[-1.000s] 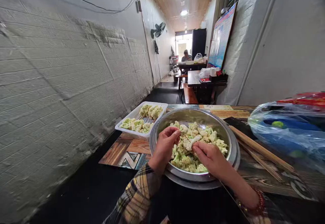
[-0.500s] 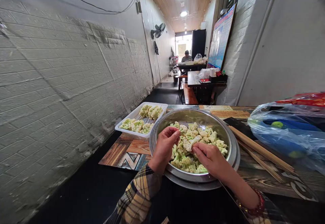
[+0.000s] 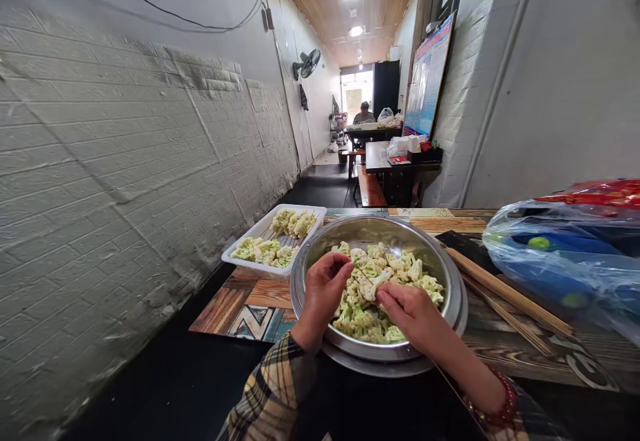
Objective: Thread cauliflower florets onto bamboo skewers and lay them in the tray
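Note:
Above a steel bowl (image 3: 453, 294) of cut cauliflower (image 3: 363, 321), my two hands are close together. A pale cauliflower floret (image 3: 371, 287) is pinched in the closed fingers of my right hand (image 3: 413, 314). My left hand (image 3: 323, 297) is closed with thumb and fingertips together on a thin bamboo skewer (image 3: 359, 269), which points toward that floret. Whether the tip has entered the floret is too small to tell. Left of the bowl, a white tray (image 3: 231, 254) holds skewered cauliflower (image 3: 270, 252).
Loose bamboo skewers (image 3: 510, 291) lie right of the bowl on the patterned tabletop (image 3: 225, 304). A clear plastic bag (image 3: 565, 254) with blue and green contents sits further right. A brick-pattern wall (image 3: 125, 181) runs along the left. Another person (image 3: 364, 115) sits at a far table.
The view has shifted slightly, moving the scene a little to the left. Both hands keep nearly the same pose, with the floret and skewer still held.

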`<state>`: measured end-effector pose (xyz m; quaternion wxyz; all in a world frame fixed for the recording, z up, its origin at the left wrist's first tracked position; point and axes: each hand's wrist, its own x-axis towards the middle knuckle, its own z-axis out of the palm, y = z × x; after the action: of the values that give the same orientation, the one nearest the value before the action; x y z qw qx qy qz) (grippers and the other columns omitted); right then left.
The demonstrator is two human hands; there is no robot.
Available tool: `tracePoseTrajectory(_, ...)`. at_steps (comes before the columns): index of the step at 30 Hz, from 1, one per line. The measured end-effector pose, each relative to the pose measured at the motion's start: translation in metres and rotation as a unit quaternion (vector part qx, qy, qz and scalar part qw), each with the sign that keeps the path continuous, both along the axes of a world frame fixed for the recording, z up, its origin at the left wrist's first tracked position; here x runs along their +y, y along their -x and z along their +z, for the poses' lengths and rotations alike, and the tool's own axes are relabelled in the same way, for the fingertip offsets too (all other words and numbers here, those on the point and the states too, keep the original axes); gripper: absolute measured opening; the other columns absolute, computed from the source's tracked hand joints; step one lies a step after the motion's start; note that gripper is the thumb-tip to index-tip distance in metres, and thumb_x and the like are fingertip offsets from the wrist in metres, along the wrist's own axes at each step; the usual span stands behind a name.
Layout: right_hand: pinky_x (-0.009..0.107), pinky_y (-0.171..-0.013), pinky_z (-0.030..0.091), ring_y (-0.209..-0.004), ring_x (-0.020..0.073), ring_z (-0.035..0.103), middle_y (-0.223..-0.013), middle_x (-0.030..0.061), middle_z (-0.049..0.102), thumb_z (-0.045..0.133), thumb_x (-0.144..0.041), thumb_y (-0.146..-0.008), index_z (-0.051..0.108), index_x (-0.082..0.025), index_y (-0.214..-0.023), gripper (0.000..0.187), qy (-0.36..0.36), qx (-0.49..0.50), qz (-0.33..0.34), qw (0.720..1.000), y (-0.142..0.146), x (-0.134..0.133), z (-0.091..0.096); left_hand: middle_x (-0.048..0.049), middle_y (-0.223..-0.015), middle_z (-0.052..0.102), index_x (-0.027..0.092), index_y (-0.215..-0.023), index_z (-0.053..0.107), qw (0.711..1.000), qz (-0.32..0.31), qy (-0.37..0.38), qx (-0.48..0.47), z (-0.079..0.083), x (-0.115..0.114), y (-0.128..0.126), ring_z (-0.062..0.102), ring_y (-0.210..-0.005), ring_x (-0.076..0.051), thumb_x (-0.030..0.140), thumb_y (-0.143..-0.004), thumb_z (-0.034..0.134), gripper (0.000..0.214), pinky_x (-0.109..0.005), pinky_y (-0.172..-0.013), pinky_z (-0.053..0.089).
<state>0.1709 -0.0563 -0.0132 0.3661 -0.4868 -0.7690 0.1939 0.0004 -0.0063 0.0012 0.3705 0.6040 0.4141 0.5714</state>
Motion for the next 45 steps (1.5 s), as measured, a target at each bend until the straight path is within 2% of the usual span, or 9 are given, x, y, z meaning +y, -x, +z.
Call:
tracePoseTrajectory(5, 0.026, -0.060, 0.034, -0.062, 0.0139, 0.053, -0.064, -0.0004, 0.054, 0.033, -0.030, -0.095, 0.048, -0.020, -0.069, 0.032, -0.010, 0.007, 0.000, 1.000, 0.000, -0.001, 0.001, -0.0010, -0.070, 0.060, 0.016, -0.075, 0.063, 0.999, -0.007, -0.011, 0.032, -0.001, 0.001, 0.001, 0.052, -0.064, -0.011, 0.027, -0.074, 0.066, 0.012, -0.021, -0.057, 0.041)
tracePoseTrajectory(11, 0.026, -0.057, 0.033, -0.057, 0.0126, 0.047, -0.058, -0.0024, 0.047, 0.033, -0.031, -0.095, 0.042, -0.020, -0.064, 0.034, -0.001, 0.022, 0.002, 1.000, -0.002, 0.000, 0.003, -0.0014, -0.070, 0.060, 0.016, -0.073, 0.063, 0.999, -0.024, -0.008, 0.031, -0.001, 0.001, 0.001, 0.052, -0.064, -0.012, 0.027, -0.073, 0.067, 0.012, -0.021, -0.058, 0.041)
tracePoseTrajectory(18, 0.024, -0.054, 0.033, -0.054, 0.0117, 0.044, -0.055, -0.0037, 0.045, 0.035, -0.034, -0.094, 0.049, -0.020, -0.067, 0.034, 0.035, 0.063, 0.016, 0.997, -0.006, 0.000, 0.004, -0.0033, -0.074, 0.062, 0.016, -0.072, 0.065, 0.999, -0.045, -0.013, 0.020, -0.002, 0.002, 0.003, 0.054, -0.070, -0.014, 0.028, -0.070, 0.070, 0.013, -0.023, -0.062, 0.043)
tracePoseTrajectory(22, 0.024, -0.053, 0.034, -0.053, 0.0115, 0.044, -0.054, -0.0031, 0.046, 0.035, -0.035, -0.094, 0.048, -0.020, -0.064, 0.037, 0.028, 0.070, 0.014, 0.997, -0.006, 0.000, 0.005, -0.0034, -0.074, 0.062, 0.017, -0.072, 0.066, 0.998, -0.057, -0.021, 0.026, -0.003, 0.003, 0.004, 0.054, -0.070, -0.015, 0.029, -0.071, 0.070, 0.013, -0.024, -0.064, 0.043)
tracePoseTrajectory(27, 0.023, -0.050, 0.032, -0.052, 0.0114, 0.043, -0.053, -0.0039, 0.043, 0.037, -0.036, -0.094, 0.046, -0.020, -0.063, 0.036, 0.026, 0.091, 0.005, 0.995, -0.004, 0.003, 0.004, -0.0036, -0.074, 0.062, 0.017, -0.071, 0.065, 0.991, -0.097, -0.055, 0.067, 0.001, -0.003, -0.003, 0.054, -0.071, -0.015, 0.025, -0.075, 0.066, 0.010, -0.026, -0.068, 0.042)
tracePoseTrajectory(35, 0.024, -0.052, 0.033, -0.049, 0.0120, 0.044, -0.050, -0.0039, 0.044, 0.035, -0.036, -0.095, 0.043, -0.021, -0.062, 0.037, -0.007, 0.086, -0.022, 0.996, 0.003, 0.003, 0.008, -0.0067, -0.089, 0.065, 0.016, -0.090, 0.066, 0.996, -0.073, 0.050, -0.018, 0.009, -0.008, -0.004, 0.056, -0.082, -0.017, 0.040, -0.078, 0.062, 0.027, -0.026, -0.072, 0.043)
tracePoseTrajectory(40, 0.024, -0.052, 0.034, -0.050, 0.0121, 0.044, -0.051, -0.0036, 0.044, 0.034, -0.036, -0.095, 0.042, -0.022, -0.063, 0.037, -0.010, 0.071, 0.001, 0.997, 0.005, 0.000, 0.009, -0.0039, -0.082, 0.064, 0.016, -0.085, 0.068, 0.985, -0.147, 0.091, -0.023, 0.007, -0.010, -0.006, 0.054, -0.079, -0.017, 0.045, -0.076, 0.063, 0.030, -0.026, -0.071, 0.042)
tracePoseTrajectory(43, 0.023, -0.051, 0.036, -0.050, 0.0119, 0.046, -0.052, -0.0040, 0.046, 0.037, -0.036, -0.095, 0.051, -0.021, -0.070, 0.032, 0.009, 0.066, 0.023, 0.998, 0.006, -0.001, 0.009, -0.0017, -0.071, 0.058, 0.015, -0.074, 0.064, 0.973, -0.201, 0.112, -0.020, 0.003, -0.008, -0.005, 0.049, -0.069, -0.014, 0.047, -0.078, 0.060, 0.033, -0.025, -0.066, 0.040)
tracePoseTrajectory(45, 0.023, -0.051, 0.037, -0.049, 0.0120, 0.048, -0.051, -0.0043, 0.048, 0.040, -0.035, -0.094, 0.059, -0.020, -0.079, 0.029, 0.025, 0.070, 0.031, 0.997, 0.007, -0.001, 0.008, -0.0008, -0.069, 0.056, 0.014, -0.072, 0.061, 0.973, -0.195, 0.117, -0.037, 0.000, -0.004, -0.003, 0.047, -0.066, -0.012, 0.047, -0.079, 0.058, 0.034, -0.024, -0.065, 0.038)
